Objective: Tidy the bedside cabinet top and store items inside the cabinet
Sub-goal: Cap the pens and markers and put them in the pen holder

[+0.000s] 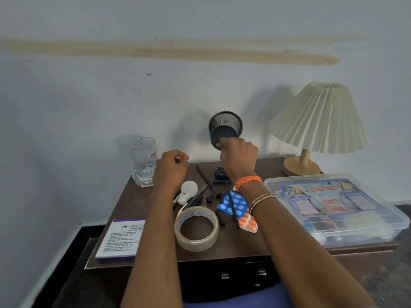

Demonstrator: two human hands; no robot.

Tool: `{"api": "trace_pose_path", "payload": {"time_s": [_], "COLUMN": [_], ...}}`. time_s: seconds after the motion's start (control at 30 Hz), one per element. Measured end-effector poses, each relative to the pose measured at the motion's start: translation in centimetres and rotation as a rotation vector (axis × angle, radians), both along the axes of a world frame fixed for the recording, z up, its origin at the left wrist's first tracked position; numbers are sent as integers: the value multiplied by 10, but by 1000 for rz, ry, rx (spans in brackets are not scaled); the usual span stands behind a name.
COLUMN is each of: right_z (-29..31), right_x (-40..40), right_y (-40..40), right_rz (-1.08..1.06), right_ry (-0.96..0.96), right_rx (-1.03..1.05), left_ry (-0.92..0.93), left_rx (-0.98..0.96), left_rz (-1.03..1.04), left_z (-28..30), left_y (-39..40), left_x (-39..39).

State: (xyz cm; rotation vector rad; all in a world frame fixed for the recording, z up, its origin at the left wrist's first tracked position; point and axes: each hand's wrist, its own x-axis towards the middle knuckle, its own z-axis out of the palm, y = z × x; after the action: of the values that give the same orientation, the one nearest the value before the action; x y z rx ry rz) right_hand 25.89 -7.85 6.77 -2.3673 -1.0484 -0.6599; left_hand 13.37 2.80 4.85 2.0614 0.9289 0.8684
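Right grip [239, 160]: fingers curled round the lower edge of the black mesh pen cup [225, 128], which is held tipped in the air above the rear of the cabinet top, its open mouth turned toward the wall side and its dark base toward the camera. The cup appears empty, though its interior is only partly visible. Left grip [172, 166]: fingers curled in loosely; a small pale sliver shows at the fingertips, too small to identify, so whether it holds anything cannot be told.

Condition of the cabinet top [233, 245]: cluttered. Loose pens [205, 179] and dark caps lie scattered in the middle, with a white bulb-shaped item [188, 191] beside them. A roll of clear tape [196, 228] sits near the front edge. A blue blister pack [234, 203] and an orange blister pack [249, 222] lie just right of the pens, partly under the right forearm. A stamp pad box [121, 238] rests at the front left corner, a drinking glass [143, 162] at the rear left, a clear first aid box [333, 207] at the right, and a lamp [318, 123] behind it.

Assessment: the task is at an early stage. Nothing visible has been stored; the cabinet front below appears closed. Remaining, by judgement: gather the pens into the cup, sort the medicines, then stow the loose items inside.
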Motion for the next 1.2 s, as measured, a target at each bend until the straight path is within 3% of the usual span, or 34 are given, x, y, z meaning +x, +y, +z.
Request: {"api": "trace_pose_path", "payload": {"time_s": [0.3, 0.53, 1.0, 1.07, 1.2], "right_z": [-20, -31, -28, -19, 13], "right_x": [-26, -31, -33, -34, -35], "right_y": [45, 67, 71, 65, 47], "right_rz": [167, 193, 250, 259, 203], "right_ry": [76, 217, 246, 252, 265], "right_rx": [-30, -2, -83, -36, 250], "left_ry": [158, 220, 334, 341, 297], "left_rx": [-9, -30, -104, -84, -1], "left_rz": [147, 85, -128, -146, -142], "left_z": [-9, -10, -15, -14, -7], "left_y": [14, 23, 24, 23, 21], "left_x": [-28, -46, -52, -51, -47]}}
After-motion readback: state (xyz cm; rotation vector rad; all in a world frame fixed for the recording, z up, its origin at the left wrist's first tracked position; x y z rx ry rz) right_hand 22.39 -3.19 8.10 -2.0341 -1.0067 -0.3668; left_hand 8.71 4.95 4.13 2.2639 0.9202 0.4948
